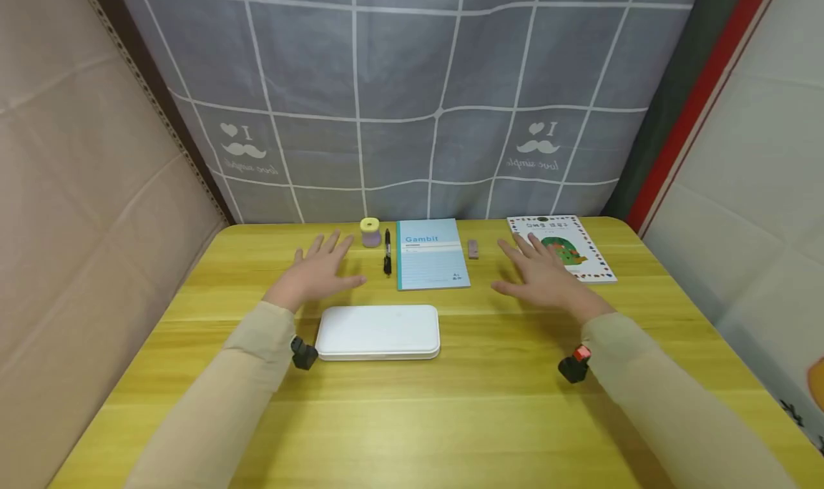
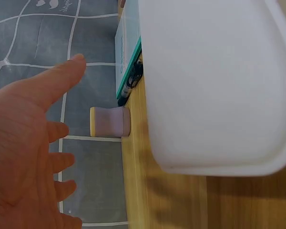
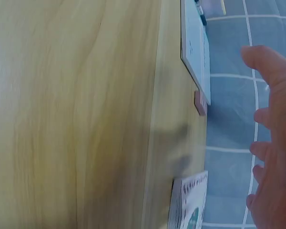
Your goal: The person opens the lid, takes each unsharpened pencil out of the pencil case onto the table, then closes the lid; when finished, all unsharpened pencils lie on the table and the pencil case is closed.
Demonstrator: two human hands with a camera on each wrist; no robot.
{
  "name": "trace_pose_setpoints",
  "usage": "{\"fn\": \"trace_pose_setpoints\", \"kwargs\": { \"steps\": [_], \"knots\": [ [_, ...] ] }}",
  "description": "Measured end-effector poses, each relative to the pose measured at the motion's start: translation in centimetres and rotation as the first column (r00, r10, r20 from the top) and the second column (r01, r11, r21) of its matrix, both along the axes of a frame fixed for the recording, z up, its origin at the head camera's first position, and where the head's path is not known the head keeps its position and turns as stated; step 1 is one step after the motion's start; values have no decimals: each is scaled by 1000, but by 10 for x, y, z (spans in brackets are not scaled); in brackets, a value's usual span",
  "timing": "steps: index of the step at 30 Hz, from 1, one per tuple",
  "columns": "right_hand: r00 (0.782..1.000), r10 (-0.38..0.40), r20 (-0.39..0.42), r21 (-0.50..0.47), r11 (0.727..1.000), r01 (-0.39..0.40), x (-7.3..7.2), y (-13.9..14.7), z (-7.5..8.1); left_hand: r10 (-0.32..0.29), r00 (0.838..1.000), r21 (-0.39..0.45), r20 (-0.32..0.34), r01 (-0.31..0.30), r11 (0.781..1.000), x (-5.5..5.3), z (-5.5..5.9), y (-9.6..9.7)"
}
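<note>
In the head view my left hand hovers over the table with spread fingers and holds nothing. Just in front of its wrist lies a closed white case, which looms large in the left wrist view. A purple pot with a yellow lid and a black pen stand beyond the left fingertips. My right hand, also spread and holding nothing, overlaps the corner of a white booklet with a green picture. Between the hands are a light blue notebook and a small purplish eraser.
The yellow wooden table ends at a grey checked cloth hanging behind it. Pale cloth walls close in the left and right sides. A small black device is strapped at each wrist.
</note>
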State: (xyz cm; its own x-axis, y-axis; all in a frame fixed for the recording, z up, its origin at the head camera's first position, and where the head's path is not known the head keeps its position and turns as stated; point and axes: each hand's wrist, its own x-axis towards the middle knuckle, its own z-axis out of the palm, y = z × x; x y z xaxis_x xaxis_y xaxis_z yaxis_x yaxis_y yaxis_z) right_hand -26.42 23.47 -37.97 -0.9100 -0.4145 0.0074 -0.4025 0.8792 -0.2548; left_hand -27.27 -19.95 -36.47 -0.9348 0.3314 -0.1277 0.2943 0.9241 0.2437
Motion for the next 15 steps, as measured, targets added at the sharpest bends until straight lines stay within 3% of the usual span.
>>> {"fn": "trace_pose_setpoints", "kwargs": {
  "steps": [6,10,15],
  "knots": [
    [998,59,-15,-68,996,-60,0,-15,-5,-32,999,46,29,30,998,1,-1,-5],
    [995,93,24,-191,978,-86,0,-25,-9,-68,997,107,38,64,992,4,-2,-14],
    [985,167,54,-288,947,-144,3,-36,-12,-183,977,249,109,151,957,19,-6,-31]
  ]
}}
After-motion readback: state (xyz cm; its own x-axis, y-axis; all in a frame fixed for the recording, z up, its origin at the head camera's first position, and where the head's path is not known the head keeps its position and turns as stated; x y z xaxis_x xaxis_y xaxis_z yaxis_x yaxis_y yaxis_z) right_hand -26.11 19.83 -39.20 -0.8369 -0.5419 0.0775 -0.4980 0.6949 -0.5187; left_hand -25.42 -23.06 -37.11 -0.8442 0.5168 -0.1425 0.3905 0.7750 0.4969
